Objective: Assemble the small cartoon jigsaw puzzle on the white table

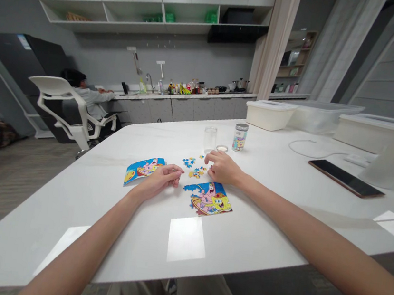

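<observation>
Our left grip [159, 180] and right grip [223, 167] rest loosely curled; we cannot tell whether either pinches anything. Loose jigsaw pieces [193, 166] lie between them, a SpongeBob jigsaw [208, 199] at 5 o'clock, a picture card [143, 170] at 9 o'clock, on the white tabletop [245, 225].

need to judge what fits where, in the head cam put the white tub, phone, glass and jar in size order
1. White lidded tub
2. Phone, though it sits nearer the camera, so this rank is unsure
3. Glass tumbler and labelled jar: they look alike, so unranked
</observation>
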The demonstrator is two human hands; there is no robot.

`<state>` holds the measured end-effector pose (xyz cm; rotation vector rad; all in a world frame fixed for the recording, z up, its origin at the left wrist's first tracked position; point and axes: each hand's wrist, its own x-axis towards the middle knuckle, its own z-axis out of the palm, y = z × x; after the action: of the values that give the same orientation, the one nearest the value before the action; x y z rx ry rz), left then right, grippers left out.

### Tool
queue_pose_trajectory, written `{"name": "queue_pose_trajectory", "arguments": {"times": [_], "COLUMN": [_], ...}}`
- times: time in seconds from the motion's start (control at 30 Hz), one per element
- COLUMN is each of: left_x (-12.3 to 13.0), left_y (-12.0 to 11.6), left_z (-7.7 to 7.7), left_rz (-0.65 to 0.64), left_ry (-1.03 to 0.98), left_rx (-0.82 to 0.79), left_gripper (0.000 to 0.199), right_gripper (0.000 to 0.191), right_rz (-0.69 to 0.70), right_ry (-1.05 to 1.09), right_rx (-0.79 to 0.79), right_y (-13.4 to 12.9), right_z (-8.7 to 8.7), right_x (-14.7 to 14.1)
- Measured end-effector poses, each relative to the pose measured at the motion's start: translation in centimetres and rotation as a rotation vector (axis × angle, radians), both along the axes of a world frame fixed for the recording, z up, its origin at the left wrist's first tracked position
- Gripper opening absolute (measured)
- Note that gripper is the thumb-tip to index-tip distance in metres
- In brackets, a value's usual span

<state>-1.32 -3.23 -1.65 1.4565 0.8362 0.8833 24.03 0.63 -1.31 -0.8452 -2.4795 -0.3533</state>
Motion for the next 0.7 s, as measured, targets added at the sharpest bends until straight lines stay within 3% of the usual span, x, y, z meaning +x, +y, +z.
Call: {"name": "queue_pose_trajectory", "arguments": {"times": [0.33,0.7], "left_x": [-0.23,-0.49], "left_y": [0.04,0.91], "left_z": [0.05,-0.36], "left_rz": [-0.060,-0.122], "left_ry": [0.035,0.067], "left_rx": [-0.028,-0.069], "left_gripper": [0.030,0.030], "right_gripper": [0.016,0.030], "right_rz": [-0.012,-0.253], "right_ry": [0.039,0.131], "right_rx": [-0.008,-0.067], "right_y": [-0.58,-0.87], "right_z": [0.54,-0.05], "right_x": [-0.27,-0.73]}}
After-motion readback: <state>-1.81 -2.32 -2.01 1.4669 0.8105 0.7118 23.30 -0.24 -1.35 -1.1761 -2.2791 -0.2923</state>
